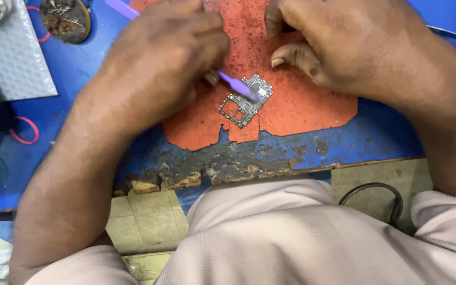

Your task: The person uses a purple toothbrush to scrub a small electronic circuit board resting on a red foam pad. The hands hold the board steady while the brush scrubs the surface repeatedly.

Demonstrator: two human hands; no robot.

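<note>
One round dish [65,18] is sitting at top left on the blue bench [376,140], holding a brownish tangle w/ thin wire bits; contents too blurred to ID further. One circuit board [246,100] is lying flat on the worn orange mat [312,108], near the mat's front edge, approx. centre of view: small, irregular outline, silver-grey, densely packed w/ components, one square cut-out at its lower-left end. Left hand [159,63] is curling shut around one purple tool [237,84], fingers closed on the handle; tool tip is touching the board's top face. Right hand [344,47] is resting on the mat above-right of the board, fingers bent, apart from the board; whether it is holding anything cannot be told. Two red rings [25,130] are lying on the bench at left. One grey padded pouch [14,58] is lying at upper left.
</note>
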